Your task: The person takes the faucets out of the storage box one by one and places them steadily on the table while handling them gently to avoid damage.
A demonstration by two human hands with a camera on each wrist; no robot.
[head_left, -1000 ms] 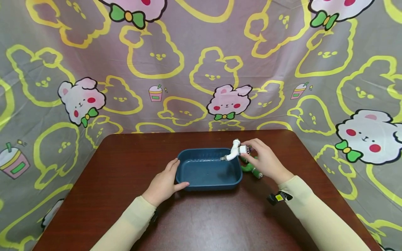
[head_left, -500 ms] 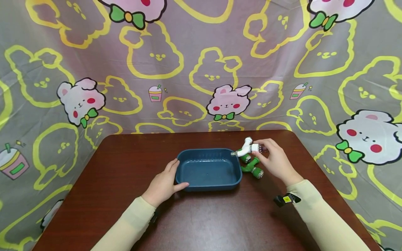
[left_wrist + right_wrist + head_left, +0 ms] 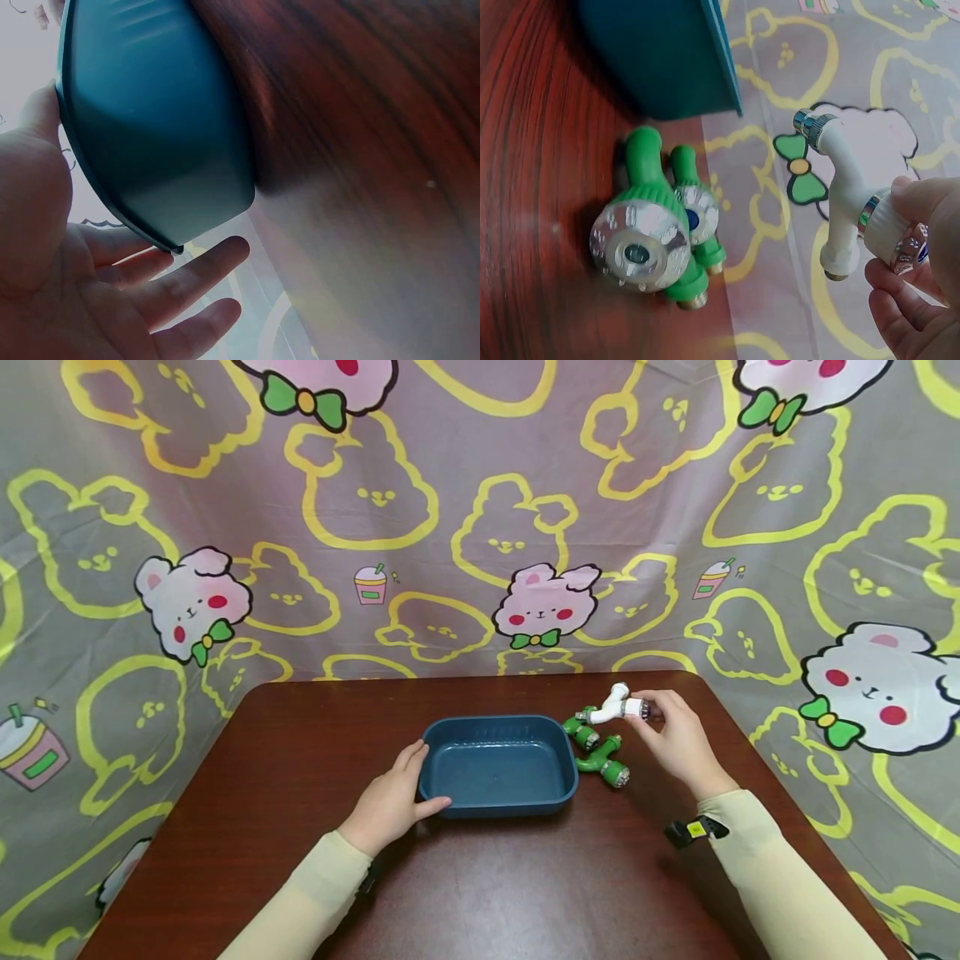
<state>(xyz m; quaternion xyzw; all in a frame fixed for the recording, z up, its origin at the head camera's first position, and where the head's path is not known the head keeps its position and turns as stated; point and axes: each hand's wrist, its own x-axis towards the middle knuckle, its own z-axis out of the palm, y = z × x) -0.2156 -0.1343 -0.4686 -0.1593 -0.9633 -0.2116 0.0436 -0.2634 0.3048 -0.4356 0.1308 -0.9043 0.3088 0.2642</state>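
My right hand [image 3: 678, 739] pinches a white tap [image 3: 615, 703] by its round knob, thumb and fingers at the silver end. In the right wrist view, the tap's ribbed metal tip [image 3: 814, 129] points away from the hand. Just below it on the table lie two green taps, a nearer one [image 3: 613, 772] and a farther one [image 3: 585, 737], both with silver knobs. My left hand [image 3: 392, 797] rests against the left side of a blue rectangular tub [image 3: 498, 810]. In the left wrist view, its fingers [image 3: 196, 276] are extended near the tub's rim.
A brown wooden table [image 3: 480, 885] bears the tub and taps. The green taps lie close beside the tub's right wall. Behind and to both sides hangs a grey cloth [image 3: 450, 560] with cartoon rabbits.
My right hand has carried the white tap rightward from over the tub's right rim to above the green taps, uncovering them. The left hand and tub stay put.
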